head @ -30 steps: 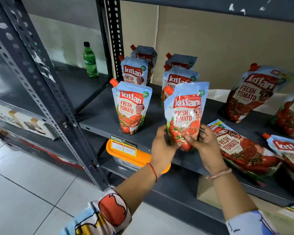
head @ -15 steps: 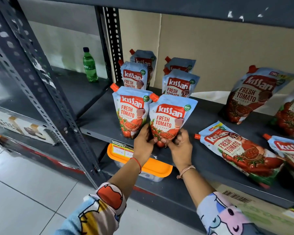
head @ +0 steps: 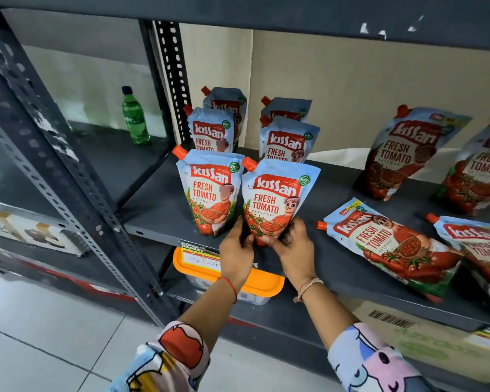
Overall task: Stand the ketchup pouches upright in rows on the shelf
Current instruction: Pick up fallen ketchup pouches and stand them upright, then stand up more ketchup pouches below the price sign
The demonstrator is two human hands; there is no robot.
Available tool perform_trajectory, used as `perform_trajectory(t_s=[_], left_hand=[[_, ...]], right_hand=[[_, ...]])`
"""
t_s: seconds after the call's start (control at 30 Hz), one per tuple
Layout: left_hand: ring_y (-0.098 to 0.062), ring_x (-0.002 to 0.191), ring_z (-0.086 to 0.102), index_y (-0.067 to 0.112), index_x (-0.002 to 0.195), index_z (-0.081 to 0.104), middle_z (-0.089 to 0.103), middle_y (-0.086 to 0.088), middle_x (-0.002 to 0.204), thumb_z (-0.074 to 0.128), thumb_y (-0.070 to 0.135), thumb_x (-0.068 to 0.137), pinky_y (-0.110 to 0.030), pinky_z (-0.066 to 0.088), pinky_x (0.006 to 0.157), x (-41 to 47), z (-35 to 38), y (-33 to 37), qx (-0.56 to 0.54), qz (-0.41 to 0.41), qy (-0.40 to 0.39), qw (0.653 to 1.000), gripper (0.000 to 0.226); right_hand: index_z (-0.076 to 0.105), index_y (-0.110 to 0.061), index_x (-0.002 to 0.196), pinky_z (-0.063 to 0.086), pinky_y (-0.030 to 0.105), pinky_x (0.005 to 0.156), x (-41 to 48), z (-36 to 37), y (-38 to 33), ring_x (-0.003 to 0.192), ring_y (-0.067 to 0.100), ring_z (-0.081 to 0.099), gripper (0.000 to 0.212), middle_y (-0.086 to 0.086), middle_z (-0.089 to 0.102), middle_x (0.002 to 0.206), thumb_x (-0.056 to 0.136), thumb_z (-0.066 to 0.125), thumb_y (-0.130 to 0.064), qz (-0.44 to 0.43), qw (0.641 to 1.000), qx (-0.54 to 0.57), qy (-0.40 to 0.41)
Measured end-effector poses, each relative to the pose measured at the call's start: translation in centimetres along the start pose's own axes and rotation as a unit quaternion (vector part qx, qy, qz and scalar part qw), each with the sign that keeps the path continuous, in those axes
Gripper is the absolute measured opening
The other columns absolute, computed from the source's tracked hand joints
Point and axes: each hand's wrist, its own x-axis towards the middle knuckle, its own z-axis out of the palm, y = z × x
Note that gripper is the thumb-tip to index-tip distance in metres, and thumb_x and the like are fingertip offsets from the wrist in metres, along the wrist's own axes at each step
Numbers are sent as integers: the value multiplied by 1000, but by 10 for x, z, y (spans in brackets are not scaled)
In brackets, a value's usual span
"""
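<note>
Ketchup pouch (head: 275,202) pinched at its base by left hand (head: 236,247) and right hand (head: 293,244); soft bottom (top-heavy) may topple onto neighbouring pouch (head: 210,193) on release.

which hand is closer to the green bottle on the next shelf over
Left. The left hand grips the pouch on the side toward the green bottle; the right hand holds its far side, farther away.

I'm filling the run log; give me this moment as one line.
step: seating pouch in front row | left hand grip: pouch base | right hand grip: same base | pouch: upright on shelf
</note>
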Motion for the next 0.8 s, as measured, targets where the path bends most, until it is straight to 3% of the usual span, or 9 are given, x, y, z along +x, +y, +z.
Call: perform_trajectory(t_s=[0.07,0.2,0.27,0.37,0.43,0.5,0.6,0.7,0.8], left_hand=[[-30,121,49,5,130,44,55,-18,129,47,6,87,-32,39,101,-15,3,-1,14,23,65,998,43],[-24,97,41,6,109,51,54,-22,104,47,20,79,-35,35,86,-51,32,5,83,130,134,979,33],[-22,96,38,12,108,47,54,-20,102,46,24,80,-33,31,86,-67,56,18,99,175,101,974,30],[-17,92,42,10,105,50,54,-13,99,46,27,83,-22,33,85,-86,97,48,61,185,12,981,28],[-9,74,48,9,93,53,54,-5,83,54,22,84,-17,40,77,-97,128,74,-11,100,-36,994,16],[-13,65,55,17,78,49,56,-4,74,59,21,84,-36,53,73,-105,156,97,-132,-65,-84,986,12],[-30,71,62,16,84,51,62,-16,89,62,27,82,-41,57,65,-118,196,121,-285,-289,-161,900,15],[-36,87,65,6,112,50,62,-20,111,71,34,72,-33,58,47,-118,213,123,-310,-313,-149,885,53],[-42,96,63,7,110,49,60,-24,118,73,28,70,-35,58,46,-116,213,123,-325,-315,-127,883,52]], right_hand=[[42,-17,121,45,30,100,-10,-5,-1,121,18,52,58,4,56,125,73,74,-20,-12,999,-33,15],[39,-8,130,15,2,106,-27,-42,-6,136,9,21,61,15,30,148,81,64,-33,-123,971,-191,76],[43,-9,124,18,6,108,-26,-75,-18,134,12,26,51,19,36,144,84,56,-38,-198,950,-217,105],[53,-8,112,29,24,106,-10,-139,-41,124,20,39,37,17,49,133,87,51,-34,-240,922,-276,125],[59,-6,104,39,37,97,8,-189,-47,113,29,51,31,19,60,119,85,52,-29,-188,904,-367,114],[61,-3,97,44,41,88,30,-232,-46,104,37,57,31,22,64,106,86,53,-31,-83,887,-451,48],[57,2,108,40,40,94,55,-277,-34,112,39,53,41,27,59,116,91,45,-34,101,859,-491,-106],[56,-5,117,46,38,88,61,-286,-28,109,32,56,47,17,61,121,91,43,-42,193,884,-382,-190],[62,-16,96,46,27,65,56,-288,-27,79,17,59,32,0,65,86,88,48,-44,275,912,-220,-212]])
